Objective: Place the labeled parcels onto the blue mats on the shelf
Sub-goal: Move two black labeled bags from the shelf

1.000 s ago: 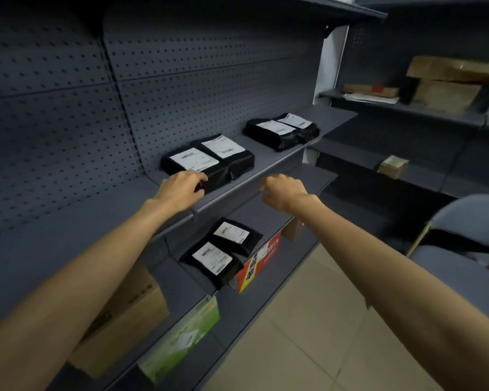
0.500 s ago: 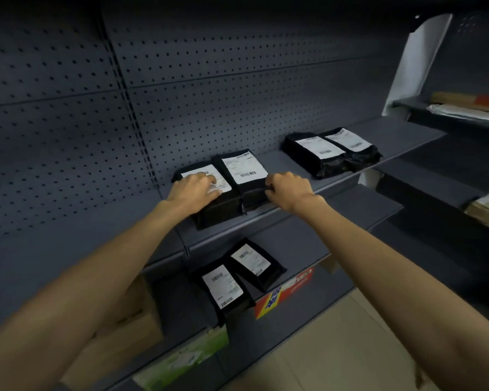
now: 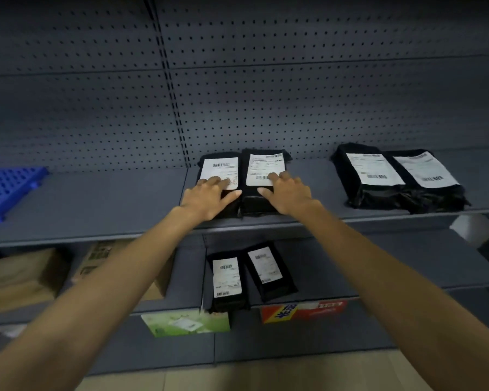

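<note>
Two black parcels with white labels lie side by side on the middle shelf [image 3: 96,210]. My left hand [image 3: 209,197] lies flat on the left parcel [image 3: 219,172], fingers on its label, thumb pointing into the gap between the two. My right hand [image 3: 287,193] rests the same way on the right parcel [image 3: 266,167]. Neither parcel is lifted. A blue perforated mat [image 3: 9,187] sits at the far left of the same shelf, apart from the parcels. Another pair of labeled parcels [image 3: 398,179] lies further right on this shelf, and a third pair [image 3: 249,275] on the shelf below.
A dark pegboard wall [image 3: 266,94] backs the shelves. Cardboard boxes [image 3: 34,275] stand on the lower shelf at left. A green box [image 3: 187,324] and a red-and-white package [image 3: 302,310] sit below. Between the mat and the parcels the shelf surface is bare.
The view has swung left and closer to the shelf, bringing the blue mat into sight. Both hands have slid further onto the parcels' labels, the right hand moving from the front edge onto the top.
</note>
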A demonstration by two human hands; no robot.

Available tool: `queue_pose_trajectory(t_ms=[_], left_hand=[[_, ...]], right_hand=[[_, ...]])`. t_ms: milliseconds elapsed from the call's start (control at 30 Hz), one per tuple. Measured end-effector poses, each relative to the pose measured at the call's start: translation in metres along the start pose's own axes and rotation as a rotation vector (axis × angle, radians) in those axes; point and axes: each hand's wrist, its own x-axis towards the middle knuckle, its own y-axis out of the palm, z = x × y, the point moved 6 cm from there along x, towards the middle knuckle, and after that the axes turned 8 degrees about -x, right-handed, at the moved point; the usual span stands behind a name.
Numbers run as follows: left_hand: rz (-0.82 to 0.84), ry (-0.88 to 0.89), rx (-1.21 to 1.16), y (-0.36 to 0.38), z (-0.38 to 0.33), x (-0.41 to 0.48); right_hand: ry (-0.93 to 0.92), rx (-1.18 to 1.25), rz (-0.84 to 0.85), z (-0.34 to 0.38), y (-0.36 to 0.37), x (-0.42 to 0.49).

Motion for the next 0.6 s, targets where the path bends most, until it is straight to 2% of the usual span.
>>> queue_pose_trajectory(t_ms=[200,400,600], left_hand=[[-0.017,-0.126,-0.034,-0.001,0.011,-0.015],[-0.049,-0.262,-0.066,0.003,0.024,-0.033],[-0.02,-0.415,-0.145,0.002,0.04,-0.04]], right_hand=[[-0.116,0.014,0.129,0.018,0.014,0.007],[-0.202,0.024,0.064,0.001,0.019,0.003],[-0.064,-0.01,0.052,0.0,0.01,0.004]])
